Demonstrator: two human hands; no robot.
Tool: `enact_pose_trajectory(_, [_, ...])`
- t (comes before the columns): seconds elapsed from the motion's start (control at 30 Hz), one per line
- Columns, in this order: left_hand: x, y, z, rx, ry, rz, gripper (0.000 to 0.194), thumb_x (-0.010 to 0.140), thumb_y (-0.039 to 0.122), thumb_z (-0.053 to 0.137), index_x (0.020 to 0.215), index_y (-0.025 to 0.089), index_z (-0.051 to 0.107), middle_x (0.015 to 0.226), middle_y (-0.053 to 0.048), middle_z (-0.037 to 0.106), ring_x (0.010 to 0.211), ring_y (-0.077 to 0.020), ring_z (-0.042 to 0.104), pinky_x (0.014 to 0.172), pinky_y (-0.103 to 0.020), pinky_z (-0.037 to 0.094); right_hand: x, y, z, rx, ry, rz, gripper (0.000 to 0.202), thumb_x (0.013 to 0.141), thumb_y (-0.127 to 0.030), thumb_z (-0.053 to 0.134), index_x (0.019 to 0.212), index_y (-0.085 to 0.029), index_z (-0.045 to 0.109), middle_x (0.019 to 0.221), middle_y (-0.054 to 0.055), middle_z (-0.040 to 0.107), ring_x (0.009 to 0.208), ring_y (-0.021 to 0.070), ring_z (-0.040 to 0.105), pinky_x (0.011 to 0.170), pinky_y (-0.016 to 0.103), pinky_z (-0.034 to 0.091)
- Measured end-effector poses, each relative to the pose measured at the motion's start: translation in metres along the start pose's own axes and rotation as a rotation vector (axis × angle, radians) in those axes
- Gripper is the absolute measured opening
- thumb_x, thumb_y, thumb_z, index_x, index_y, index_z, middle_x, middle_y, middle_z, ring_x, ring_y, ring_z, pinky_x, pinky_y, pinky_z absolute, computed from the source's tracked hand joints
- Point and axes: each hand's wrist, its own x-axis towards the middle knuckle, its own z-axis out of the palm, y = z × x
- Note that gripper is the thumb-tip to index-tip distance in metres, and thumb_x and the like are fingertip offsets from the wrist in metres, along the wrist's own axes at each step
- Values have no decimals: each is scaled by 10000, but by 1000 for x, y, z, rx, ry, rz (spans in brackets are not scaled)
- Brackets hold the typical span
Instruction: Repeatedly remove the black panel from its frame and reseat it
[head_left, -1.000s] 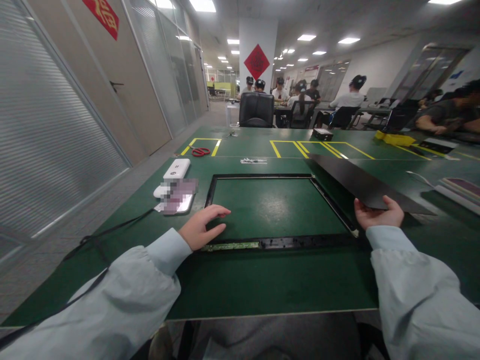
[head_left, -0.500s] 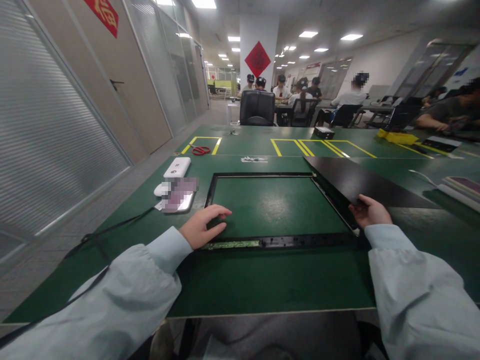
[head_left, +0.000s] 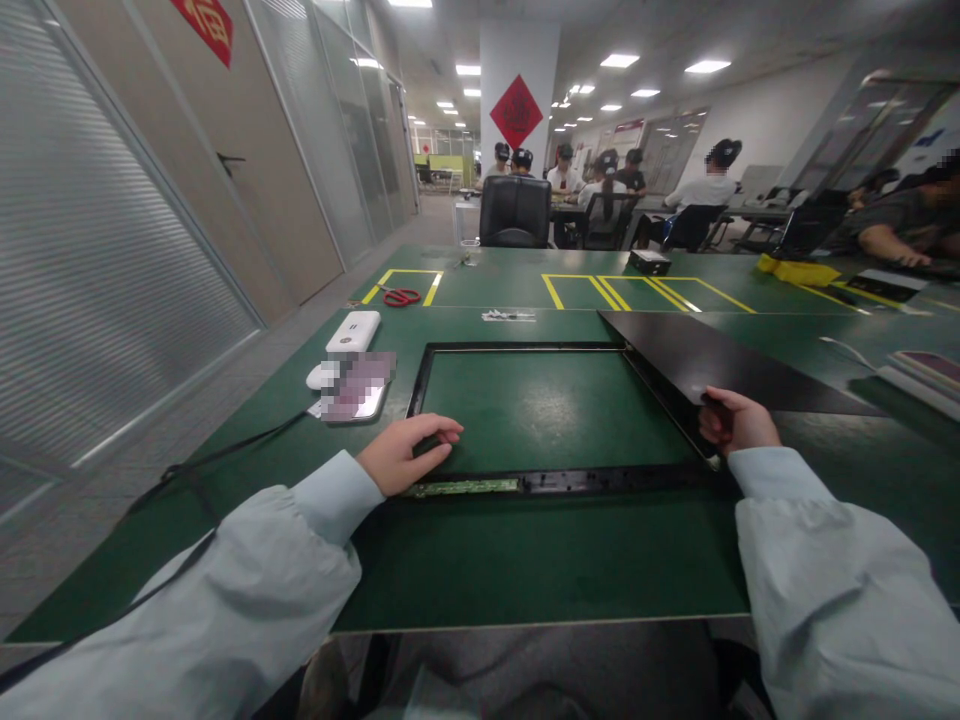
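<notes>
A black rectangular frame [head_left: 615, 482] lies flat on the green table, with a green circuit strip [head_left: 469, 488] along the left part of its near side. My left hand [head_left: 409, 452] rests over the frame's near left corner, fingers stretched out and thumb apart, holding nothing. At the right, my right hand [head_left: 739, 418] pinches the near left edge of a thin dark panel [head_left: 697, 350]. That edge is tilted up beside the frame's right side, while the panel's far right part lies low over the table.
Left of the frame are a white device [head_left: 354, 331] and a phone-like slab [head_left: 367, 400], partly blurred out. Red-handled scissors [head_left: 401, 297] and a small clear packet [head_left: 508, 315] lie farther back. A white cable [head_left: 847, 350] is at the right. People sit in the background.
My right hand has closed more firmly on the panel's edge and shifted slightly left. The panel's near corner has moved a little left with it. My left hand stays nearly still.
</notes>
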Motion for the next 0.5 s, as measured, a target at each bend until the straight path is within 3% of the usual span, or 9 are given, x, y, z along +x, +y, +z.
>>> enact_pose_trajectory(0.27, [2, 4, -2, -11, -9, -6, 255, 948, 297, 590, 1130, 185, 729, 1014, -99, 808, 908, -228, 768, 893, -366, 603, -7, -4, 4, -26, -14, 68, 387, 770, -199, 632, 612, -290, 291, 346, -49, 311, 281, 89, 239, 279, 224, 220])
enact_pose_trajectory(0.5, [2, 3, -2, -32, -8, -15, 246, 942, 303, 611, 1125, 188, 730, 1024, -99, 809, 910, -223, 764, 892, -359, 597, -6, 0, 1, 9, -17, -21, 333, 667, -104, 636, 601, -286, 365, 334, -43, 344, 269, 119, 297, 243, 240, 236])
